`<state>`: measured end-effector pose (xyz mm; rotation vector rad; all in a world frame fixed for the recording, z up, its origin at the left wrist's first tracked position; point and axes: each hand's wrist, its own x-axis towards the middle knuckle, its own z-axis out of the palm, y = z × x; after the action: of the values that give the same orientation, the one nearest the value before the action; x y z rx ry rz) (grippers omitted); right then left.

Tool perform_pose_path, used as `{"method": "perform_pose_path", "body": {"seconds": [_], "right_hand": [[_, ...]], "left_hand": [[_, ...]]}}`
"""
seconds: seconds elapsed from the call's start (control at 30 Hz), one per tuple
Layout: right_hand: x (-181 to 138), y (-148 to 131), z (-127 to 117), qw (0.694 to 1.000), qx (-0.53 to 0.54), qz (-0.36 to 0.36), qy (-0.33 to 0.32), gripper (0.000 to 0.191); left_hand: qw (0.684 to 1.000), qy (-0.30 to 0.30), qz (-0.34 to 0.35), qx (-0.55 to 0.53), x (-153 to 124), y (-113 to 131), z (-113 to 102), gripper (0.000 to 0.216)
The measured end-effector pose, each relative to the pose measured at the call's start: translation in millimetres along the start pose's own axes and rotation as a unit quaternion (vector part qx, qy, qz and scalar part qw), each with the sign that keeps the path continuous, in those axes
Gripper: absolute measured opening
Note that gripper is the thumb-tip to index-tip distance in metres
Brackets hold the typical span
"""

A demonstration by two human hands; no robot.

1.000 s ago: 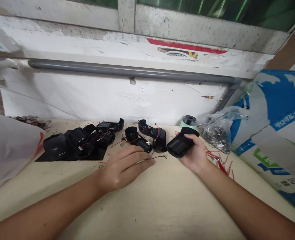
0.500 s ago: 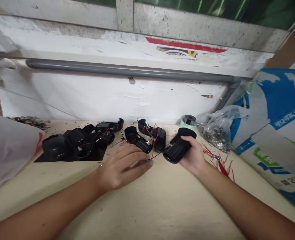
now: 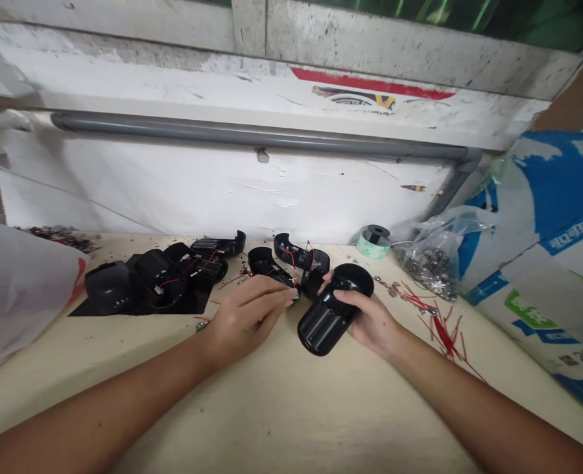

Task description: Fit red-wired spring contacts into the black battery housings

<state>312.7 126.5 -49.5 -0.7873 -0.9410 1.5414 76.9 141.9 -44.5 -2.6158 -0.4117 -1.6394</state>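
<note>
My right hand [image 3: 370,319] is closed around a black plastic housing [image 3: 333,316], held tilted above the table with its rounded end away from me. Just left of it, my left hand [image 3: 251,316] pinches a small green circuit board [image 3: 295,295] between thumb and fingers. A thin red wire rises from the board toward the black housings behind. Close beyond the hands lie an open black housing [image 3: 266,261] and another [image 3: 284,245], with red wires running over them. The wires' far ends cannot be made out.
More black housings [image 3: 108,286] lie on a dark sheet at left, beside a white bag [image 3: 19,289]. At right are loose red wires [image 3: 446,339], a tape roll [image 3: 373,242], a clear bag of metal parts [image 3: 432,263] and a printed blue-and-white package [image 3: 543,263].
My right hand has turned the black housing, so its rounded outside now faces up, and brought it lower and left. My left hand has moved slightly up with the circuit board.
</note>
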Motion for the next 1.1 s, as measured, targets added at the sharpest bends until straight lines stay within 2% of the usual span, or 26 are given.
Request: {"method": "perform_pose_path", "body": {"seconds": [0.2,0.37,0.53,0.6,0.73,0.87,0.97,1.03,1.1], "right_hand": [[-5.5,-0.1,-0.5,0.998,-0.022,0.0,-0.056,0.034],[-10.6,-6.4,2.7,0.993,0.006,0.036,-0.116,0.044],[-9.7,-9.9,1.4,0.989,0.04,0.075,-0.119,0.043],[-9.4,-11.0,0.5,0.985,0.045,0.088,-0.142,0.043],[-12.3,-17.5,1.8,0.953,0.083,0.17,-0.234,0.06],[-14.6,-21.4,1.9,0.91,0.129,0.263,-0.293,0.058],[-11.0,-15.1,-2.0,0.878,0.135,0.325,-0.323,0.059],[-7.1,-9.0,-4.9,0.863,0.139,0.352,-0.334,0.061],[-3.4,-3.8,-7.3,0.851,0.148,0.371,-0.34,0.062]], "left_hand": [[0.997,0.038,-0.067,-0.005,-5.2,-8.2,1.7,0.031],[0.988,0.055,-0.14,0.018,-4.2,-9.0,-0.2,0.015],[0.988,0.059,-0.144,0.018,-2.3,-9.5,-2.6,0.013],[0.987,0.066,-0.147,0.019,-2.7,-10.3,-2.5,0.011],[0.977,0.086,-0.193,0.004,-5.1,-11.5,1.3,0.008],[0.961,0.12,-0.243,-0.057,0.6,-7.1,5.2,0.009],[0.932,0.136,-0.308,-0.134,20.2,0.5,5.1,0.016],[0.902,0.124,-0.368,-0.19,39.2,6.4,5.4,0.015],[0.877,0.119,-0.396,-0.243,58.0,12.4,7.6,0.013]]}}
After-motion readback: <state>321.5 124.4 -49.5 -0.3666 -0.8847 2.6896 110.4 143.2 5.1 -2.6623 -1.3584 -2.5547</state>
